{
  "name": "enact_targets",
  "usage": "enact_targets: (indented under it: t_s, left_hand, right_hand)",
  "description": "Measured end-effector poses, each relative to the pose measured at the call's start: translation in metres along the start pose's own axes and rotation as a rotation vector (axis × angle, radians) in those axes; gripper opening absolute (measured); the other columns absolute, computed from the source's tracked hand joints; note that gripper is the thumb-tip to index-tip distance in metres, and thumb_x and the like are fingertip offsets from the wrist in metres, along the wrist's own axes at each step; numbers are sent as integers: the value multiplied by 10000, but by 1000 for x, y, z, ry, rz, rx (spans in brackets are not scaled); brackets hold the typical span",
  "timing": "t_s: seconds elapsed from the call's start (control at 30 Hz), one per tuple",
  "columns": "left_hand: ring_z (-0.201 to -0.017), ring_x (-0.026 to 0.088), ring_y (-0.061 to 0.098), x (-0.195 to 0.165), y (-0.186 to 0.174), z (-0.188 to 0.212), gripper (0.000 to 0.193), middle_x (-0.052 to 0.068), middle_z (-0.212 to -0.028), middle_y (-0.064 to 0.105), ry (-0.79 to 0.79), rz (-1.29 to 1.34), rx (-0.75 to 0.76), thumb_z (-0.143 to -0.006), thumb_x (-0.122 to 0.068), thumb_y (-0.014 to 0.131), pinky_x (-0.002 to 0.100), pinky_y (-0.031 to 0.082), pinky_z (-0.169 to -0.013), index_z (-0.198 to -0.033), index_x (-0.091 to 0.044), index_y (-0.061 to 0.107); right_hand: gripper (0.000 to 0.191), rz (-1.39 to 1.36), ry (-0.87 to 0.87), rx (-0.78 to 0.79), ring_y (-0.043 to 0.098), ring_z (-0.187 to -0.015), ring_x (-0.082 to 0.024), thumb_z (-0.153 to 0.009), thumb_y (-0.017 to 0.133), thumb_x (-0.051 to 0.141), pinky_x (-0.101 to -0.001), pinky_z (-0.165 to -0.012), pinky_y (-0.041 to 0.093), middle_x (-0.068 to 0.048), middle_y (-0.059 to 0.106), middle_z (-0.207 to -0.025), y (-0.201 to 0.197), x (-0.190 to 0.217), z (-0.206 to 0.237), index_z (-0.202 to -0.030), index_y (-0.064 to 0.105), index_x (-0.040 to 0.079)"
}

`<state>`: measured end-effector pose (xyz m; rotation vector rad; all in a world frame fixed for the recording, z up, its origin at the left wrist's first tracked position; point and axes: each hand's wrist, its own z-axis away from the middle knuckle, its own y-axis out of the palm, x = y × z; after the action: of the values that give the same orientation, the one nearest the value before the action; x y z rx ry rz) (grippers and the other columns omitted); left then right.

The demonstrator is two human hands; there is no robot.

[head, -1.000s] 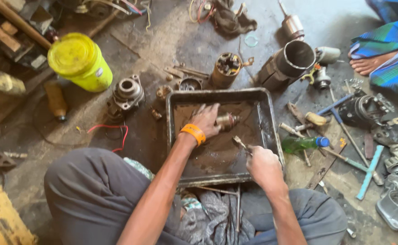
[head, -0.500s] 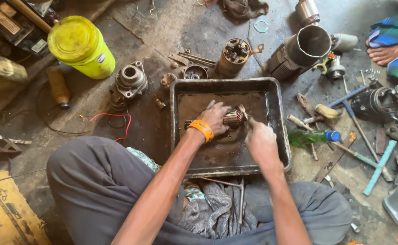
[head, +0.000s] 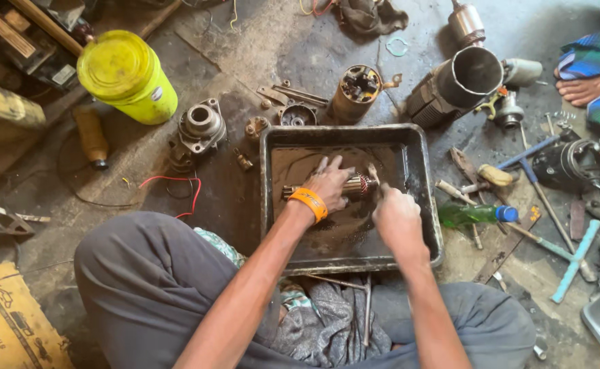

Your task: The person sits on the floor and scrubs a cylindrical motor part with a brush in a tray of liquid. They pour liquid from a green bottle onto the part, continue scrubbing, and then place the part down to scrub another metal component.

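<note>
Head view, only one cam. Armature (head: 351, 186) lies on its side in the dark metal tray (head: 419, 205), frame centre, tray sitting on the floor with a film of dirty liquid in it.

Left hand (head: 329, 183) is laid over the armature's shaft end, fingers spread and pressing down on it, orange wristband (head: 309, 203) just behind. Right hand (head: 396, 217) is closed in a loose fist at the copper-wound end, right of centre; it looks to be gripping a small tool or brush against the part, but can't tell what, it's hidden by the fingers.

Handling guess: steel core plus copper, so dense and rigid, heavy for its size. Wet and greasy, so slippery. Best hold is on the shaft or the laminated core; the copper end looks like the part to avoid knocking.

Around it: yellow plastic jar (head: 126, 75) upper left, motor housing (head: 454, 85) upper right, green bottle (head: 474, 214) just right of the tray, loose tools lower right.
</note>
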<state>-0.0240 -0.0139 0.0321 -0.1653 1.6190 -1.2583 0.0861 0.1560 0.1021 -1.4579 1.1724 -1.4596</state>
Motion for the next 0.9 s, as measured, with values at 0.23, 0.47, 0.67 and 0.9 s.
enact_targets:
  t_s: [0.23,0.47,0.67,0.9]
  left_hand:
    - [-1482,450,312,-3,-6,2,761,277,-1536,389,-45,34,34,-733,-188,846,473,229,-1253,-1420,-77,537]
    - [-1412,485,305,6,2,-3,754,295,-1564,351,-136,54,81,-688,-192,866,464,238,-1211,-1387,-122,592]
    - [-1389,458,435,1,-11,-1,733,303,-1430,486,22,41,-28,-676,-226,874,514,309,-1227,-1342,-69,612]
    - [-1413,467,429,14,0,-6,683,173,-1447,537,-30,30,3,-717,-242,821,528,353,-1208,-1357,-108,622]
  right_hand:
    - [311,-118,117,48,675,-942,-459,-934,621,173,-530,-871,527,-284,708,-987,-6,-24,15,-1172,720,-1]
    - [351,-246,236,152,674,-1026,-421,-932,601,191,-491,-945,522,-270,711,-1071,2,-14,3,-1232,720,53]
    - [388,-58,-127,-148,656,-886,-478,-865,655,170,-543,-776,520,-288,695,-942,10,-17,16,-1181,677,-55]
    - [238,25,19,27,652,-904,-427,-934,607,129,-533,-811,533,-237,670,-956,41,-27,12,-1146,642,27]
